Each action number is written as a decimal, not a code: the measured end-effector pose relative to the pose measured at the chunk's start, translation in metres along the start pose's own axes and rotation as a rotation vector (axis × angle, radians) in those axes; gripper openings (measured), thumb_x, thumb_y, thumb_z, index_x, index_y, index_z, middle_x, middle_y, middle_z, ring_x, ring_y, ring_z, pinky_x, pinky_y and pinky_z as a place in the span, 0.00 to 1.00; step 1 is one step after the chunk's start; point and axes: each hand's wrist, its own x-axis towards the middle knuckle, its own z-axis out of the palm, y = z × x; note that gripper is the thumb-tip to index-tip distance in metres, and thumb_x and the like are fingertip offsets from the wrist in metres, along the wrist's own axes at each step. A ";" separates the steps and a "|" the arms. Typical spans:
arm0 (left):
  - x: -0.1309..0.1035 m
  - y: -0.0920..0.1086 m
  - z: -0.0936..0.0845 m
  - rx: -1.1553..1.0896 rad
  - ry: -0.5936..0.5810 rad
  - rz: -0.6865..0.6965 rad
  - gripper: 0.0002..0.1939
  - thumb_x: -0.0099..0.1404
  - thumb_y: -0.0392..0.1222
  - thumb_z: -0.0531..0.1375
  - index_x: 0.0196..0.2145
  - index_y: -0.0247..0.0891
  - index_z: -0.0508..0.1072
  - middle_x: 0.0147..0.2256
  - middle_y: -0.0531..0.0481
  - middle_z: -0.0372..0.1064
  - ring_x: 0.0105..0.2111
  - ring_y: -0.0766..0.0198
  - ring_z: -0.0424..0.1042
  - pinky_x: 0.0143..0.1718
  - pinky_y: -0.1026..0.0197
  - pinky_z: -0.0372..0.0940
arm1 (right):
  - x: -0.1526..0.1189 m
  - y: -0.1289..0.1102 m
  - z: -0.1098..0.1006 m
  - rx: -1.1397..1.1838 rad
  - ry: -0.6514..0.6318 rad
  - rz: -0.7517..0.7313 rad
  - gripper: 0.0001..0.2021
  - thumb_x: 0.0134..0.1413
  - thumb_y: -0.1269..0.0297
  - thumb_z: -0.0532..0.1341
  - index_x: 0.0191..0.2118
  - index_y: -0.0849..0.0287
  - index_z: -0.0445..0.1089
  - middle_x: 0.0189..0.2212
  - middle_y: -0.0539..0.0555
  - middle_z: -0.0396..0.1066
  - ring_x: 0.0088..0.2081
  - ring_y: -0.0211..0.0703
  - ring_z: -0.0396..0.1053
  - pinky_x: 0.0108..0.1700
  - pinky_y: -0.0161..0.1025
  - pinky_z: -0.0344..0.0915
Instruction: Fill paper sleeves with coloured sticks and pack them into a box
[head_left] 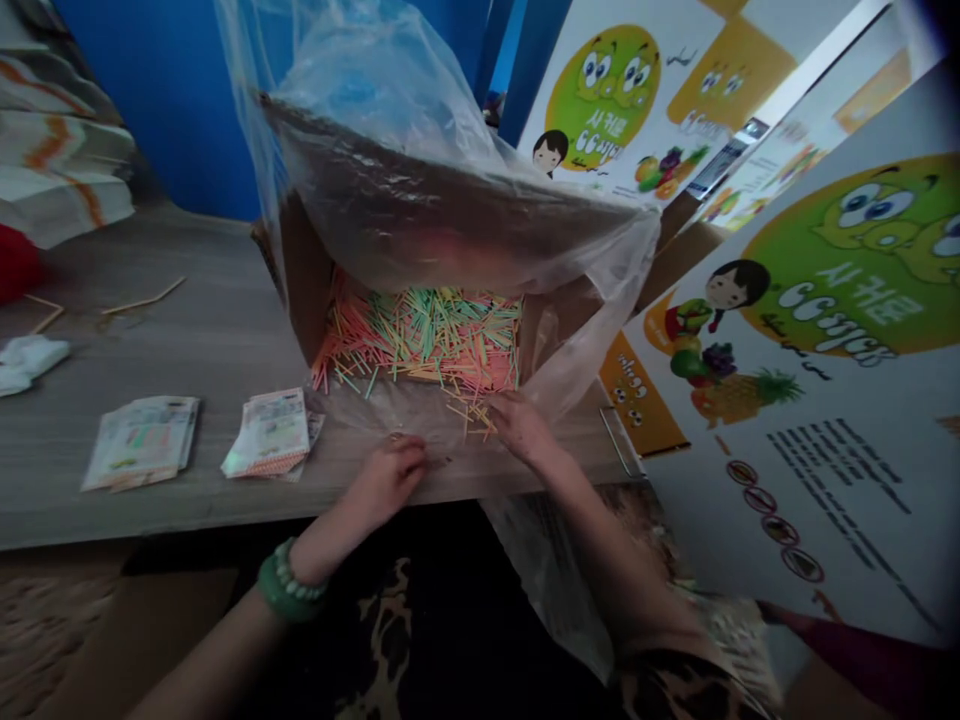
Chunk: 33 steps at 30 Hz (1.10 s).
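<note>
Left hand point(394, 475): fingers curled mostly closed, low over the clear plastic liner point(592, 345) in front of the box; unclear whether pinching anything.
Right hand point(521, 428): partly curled, fingertips down beside the loose sticks point(474, 415) at the box's front edge; grip hidden.
Cardboard box point(304, 285): open toward both hands, lined with plastic, holding a jumbled heap of pink, green and yellow sticks point(431, 325).
Liner: draped over the raised cardboard and box sides, spilling across the counter point(217, 300).
Printed packets point(146, 435) point(274, 430): two stacks, left of the box.
Printed carton point(810, 400): at right, contents hidden.
</note>
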 end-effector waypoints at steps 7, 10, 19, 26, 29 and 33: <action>0.020 -0.019 0.037 0.325 -0.111 0.128 0.09 0.68 0.33 0.59 0.40 0.37 0.80 0.61 0.36 0.69 0.63 0.45 0.66 0.66 0.35 0.56 | -0.038 0.025 0.012 -0.424 0.025 -0.081 0.20 0.64 0.76 0.55 0.58 0.57 0.71 0.60 0.61 0.68 0.61 0.58 0.60 0.61 0.57 0.57; 0.023 -0.025 0.032 0.294 -0.170 0.120 0.08 0.69 0.34 0.59 0.37 0.37 0.80 0.64 0.36 0.66 0.64 0.46 0.65 0.67 0.35 0.56 | -0.031 0.040 0.013 -0.427 0.041 -0.101 0.15 0.66 0.74 0.55 0.51 0.54 0.75 0.58 0.58 0.71 0.62 0.55 0.59 0.65 0.58 0.52; 0.024 -0.034 0.026 0.151 -0.201 0.078 0.07 0.66 0.34 0.61 0.32 0.37 0.79 0.66 0.36 0.63 0.68 0.45 0.60 0.69 0.34 0.51 | -0.033 0.049 0.005 -0.275 0.048 -0.369 0.18 0.59 0.74 0.60 0.54 0.59 0.71 0.55 0.58 0.72 0.58 0.53 0.61 0.62 0.51 0.56; 0.021 -0.038 0.022 0.141 -0.191 0.089 0.08 0.66 0.34 0.61 0.33 0.40 0.80 0.66 0.41 0.64 0.67 0.49 0.62 0.69 0.37 0.53 | -0.022 0.055 0.027 -0.434 0.140 -0.235 0.08 0.65 0.73 0.57 0.41 0.59 0.74 0.42 0.58 0.75 0.47 0.51 0.66 0.57 0.49 0.59; 0.022 -0.035 0.023 0.168 -0.166 0.097 0.08 0.65 0.33 0.62 0.30 0.38 0.80 0.67 0.39 0.61 0.67 0.46 0.60 0.68 0.37 0.55 | -0.007 0.059 0.011 -0.353 0.219 -0.125 0.11 0.65 0.73 0.54 0.43 0.61 0.74 0.41 0.60 0.75 0.44 0.50 0.67 0.52 0.46 0.60; 0.034 -0.027 0.030 0.245 -0.055 0.060 0.08 0.65 0.32 0.61 0.30 0.36 0.79 0.69 0.37 0.58 0.67 0.42 0.61 0.65 0.37 0.61 | 0.011 0.059 -0.015 -0.200 0.369 -0.023 0.12 0.67 0.70 0.51 0.40 0.61 0.73 0.37 0.59 0.74 0.41 0.49 0.68 0.46 0.44 0.61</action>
